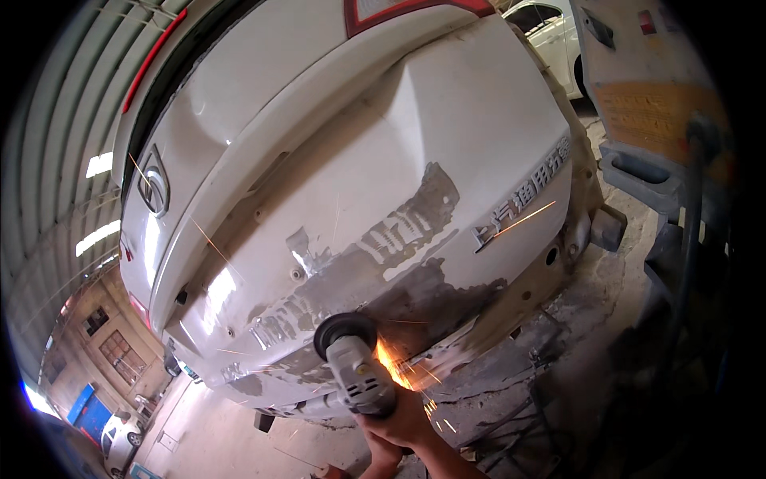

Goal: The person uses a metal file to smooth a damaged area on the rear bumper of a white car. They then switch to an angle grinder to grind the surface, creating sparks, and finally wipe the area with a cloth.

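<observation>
I hold a grey angle grinder (359,371) with my right hand (407,421) wrapped around its body. My left hand (381,449) is closed on it just below, partly hidden by my right. The black disc (335,327) is against the lower part of a white car's rear hatch (319,184). Bright orange sparks (392,363) spray from the right side of the disc. Dark grey sanded patches (411,223) with bare metal spread across the lower hatch, below a raised ledge (263,144). Chrome lettering (523,195) runs along the right side of the panel.
An orange and grey machine (638,112) with a black hose (690,231) stands at the right. Dark clutter and cables (542,407) lie on the floor (179,431) at lower right. Other white cars (124,439) stand behind at lower left and upper right, inside a metal-roofed workshop.
</observation>
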A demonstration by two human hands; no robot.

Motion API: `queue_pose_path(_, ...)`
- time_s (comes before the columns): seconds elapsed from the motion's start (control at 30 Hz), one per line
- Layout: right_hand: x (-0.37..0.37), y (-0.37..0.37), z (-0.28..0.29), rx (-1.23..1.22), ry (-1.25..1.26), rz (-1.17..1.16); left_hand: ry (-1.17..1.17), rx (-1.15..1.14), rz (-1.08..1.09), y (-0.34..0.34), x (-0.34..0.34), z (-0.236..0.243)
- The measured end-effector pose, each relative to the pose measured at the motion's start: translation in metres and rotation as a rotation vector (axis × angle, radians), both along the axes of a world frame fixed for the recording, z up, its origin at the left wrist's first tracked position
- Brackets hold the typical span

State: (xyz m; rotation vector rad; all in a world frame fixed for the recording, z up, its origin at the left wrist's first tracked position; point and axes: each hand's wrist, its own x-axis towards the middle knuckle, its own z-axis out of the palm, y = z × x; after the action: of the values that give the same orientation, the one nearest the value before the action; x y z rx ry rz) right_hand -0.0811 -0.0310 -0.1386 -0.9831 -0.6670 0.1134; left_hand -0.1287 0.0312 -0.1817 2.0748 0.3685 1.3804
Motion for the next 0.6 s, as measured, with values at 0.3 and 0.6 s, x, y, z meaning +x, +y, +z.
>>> queue_pose_path(0.3, 0.006, -0.003, -0.01, -0.14, -0.013, 0.115, 0.007, 0.229, 0.069, 0.045, 0.009, -0.049)
queue_pose_path(0.6, 0.014, -0.017, 0.01, 0.064, 0.092, 0.057, 0.296, 0.111, -0.025, 0.026, -0.007, -0.002)
